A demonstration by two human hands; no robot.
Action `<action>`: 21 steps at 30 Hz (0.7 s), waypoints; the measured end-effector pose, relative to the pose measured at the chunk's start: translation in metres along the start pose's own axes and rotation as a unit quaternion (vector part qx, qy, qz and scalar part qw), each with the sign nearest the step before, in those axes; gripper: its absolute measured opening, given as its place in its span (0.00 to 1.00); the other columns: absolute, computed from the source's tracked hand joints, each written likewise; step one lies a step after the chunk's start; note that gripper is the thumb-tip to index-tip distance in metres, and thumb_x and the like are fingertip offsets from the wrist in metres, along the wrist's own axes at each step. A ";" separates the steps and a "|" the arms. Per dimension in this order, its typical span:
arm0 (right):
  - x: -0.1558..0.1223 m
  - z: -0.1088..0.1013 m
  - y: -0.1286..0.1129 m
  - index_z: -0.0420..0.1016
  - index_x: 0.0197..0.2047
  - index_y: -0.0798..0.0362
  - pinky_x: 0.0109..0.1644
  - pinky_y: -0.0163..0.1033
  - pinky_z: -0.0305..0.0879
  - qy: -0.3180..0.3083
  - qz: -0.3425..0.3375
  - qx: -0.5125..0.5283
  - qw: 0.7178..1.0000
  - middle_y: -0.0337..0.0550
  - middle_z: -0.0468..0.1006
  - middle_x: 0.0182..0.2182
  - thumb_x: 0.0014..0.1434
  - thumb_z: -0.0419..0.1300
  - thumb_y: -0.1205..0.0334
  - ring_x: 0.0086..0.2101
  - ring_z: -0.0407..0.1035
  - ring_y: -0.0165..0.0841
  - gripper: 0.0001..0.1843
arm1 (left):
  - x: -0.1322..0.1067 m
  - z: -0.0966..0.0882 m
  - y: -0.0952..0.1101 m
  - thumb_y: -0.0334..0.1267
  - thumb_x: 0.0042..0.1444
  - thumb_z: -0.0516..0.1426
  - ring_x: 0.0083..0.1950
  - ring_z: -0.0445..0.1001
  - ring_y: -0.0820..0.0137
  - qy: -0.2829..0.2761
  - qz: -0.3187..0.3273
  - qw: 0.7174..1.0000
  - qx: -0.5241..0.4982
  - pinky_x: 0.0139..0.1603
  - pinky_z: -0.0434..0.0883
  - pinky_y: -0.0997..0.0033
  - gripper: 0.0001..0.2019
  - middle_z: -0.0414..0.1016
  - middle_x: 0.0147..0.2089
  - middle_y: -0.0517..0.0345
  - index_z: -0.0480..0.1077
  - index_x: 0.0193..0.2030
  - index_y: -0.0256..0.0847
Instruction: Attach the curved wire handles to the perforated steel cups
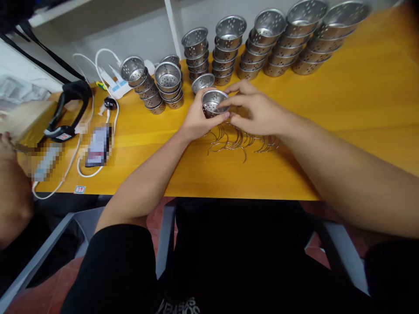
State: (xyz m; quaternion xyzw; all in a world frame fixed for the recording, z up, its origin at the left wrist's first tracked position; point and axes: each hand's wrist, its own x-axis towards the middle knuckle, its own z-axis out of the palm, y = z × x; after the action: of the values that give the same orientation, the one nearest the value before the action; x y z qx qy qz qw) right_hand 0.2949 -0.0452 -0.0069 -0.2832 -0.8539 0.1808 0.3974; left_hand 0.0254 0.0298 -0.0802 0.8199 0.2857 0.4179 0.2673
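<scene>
A small perforated metal cup (pixel 212 109) is held in my left hand (pixel 197 117), whose fingers and thumb wrap round its side with its mouth upward. My right hand (pixel 253 107) is at the cup's right rim, with curled fingers, one of them reaching over into its mouth. Whether a thin piece is pinched there is too small to make out. Below both hands, several curved thin metal wires (pixel 240 138) lie in a loose heap on the table. Just behind the held cup stands another perforated cup (pixel 203 82), partly hidden by my left hand.
Several stacks of perforated cups line the table's back, such as a leaning stack (pixel 149 89) and a wide one (pixel 307 63). At left are a phone (pixel 98 146), white cables, a power strip (pixel 119 89) and a black headband (pixel 85 93). Another person's arm (pixel 13 187) rests at far left.
</scene>
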 end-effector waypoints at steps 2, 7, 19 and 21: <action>-0.002 0.004 0.001 0.93 0.69 0.36 0.87 0.81 0.71 -0.023 0.006 0.007 1.000 0.53 0.82 0.72 0.76 0.74 0.49 0.73 0.77 0.65 0.21 | 0.000 0.002 -0.002 0.71 0.78 0.73 0.81 0.84 0.47 -0.007 0.015 1.000 -0.002 0.89 0.78 0.36 0.46 0.79 0.75 0.44 0.60 0.86 0.49; 0.000 0.003 -0.007 0.93 0.61 0.38 0.86 0.82 0.70 0.005 0.033 0.033 0.999 0.54 0.84 0.68 0.72 0.78 0.37 0.73 0.76 0.68 0.21 | -0.001 0.005 0.019 0.70 0.84 0.67 0.79 0.87 0.52 -0.002 -0.010 1.000 0.017 0.86 0.82 0.40 0.43 0.78 0.76 0.45 0.55 0.90 0.52; 0.002 -0.011 0.010 0.91 0.51 0.29 0.65 0.83 0.82 0.218 0.132 0.036 0.966 0.53 0.83 0.65 0.72 0.76 0.17 0.58 0.78 0.64 0.27 | 0.005 -0.024 0.018 0.58 0.73 0.76 0.79 0.82 0.42 0.061 -0.120 0.987 0.082 0.88 0.82 0.35 0.42 0.62 0.94 0.38 0.71 0.87 0.54; 0.000 -0.009 0.013 0.91 0.52 0.27 0.67 0.84 0.81 0.219 0.131 0.048 0.966 0.52 0.84 0.66 0.71 0.76 0.16 0.64 0.75 0.67 0.27 | 0.006 -0.025 0.018 0.49 0.73 0.74 0.84 0.78 0.42 0.037 -0.110 0.986 0.119 0.94 0.75 0.35 0.35 0.70 0.88 0.35 0.76 0.83 0.48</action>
State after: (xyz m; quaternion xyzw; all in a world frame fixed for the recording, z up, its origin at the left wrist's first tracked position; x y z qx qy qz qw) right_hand 0.3062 -0.0343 -0.0078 -0.4057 -0.6916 0.2056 0.5611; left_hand 0.0117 0.0265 -0.0526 0.7932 0.4318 0.3792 0.2013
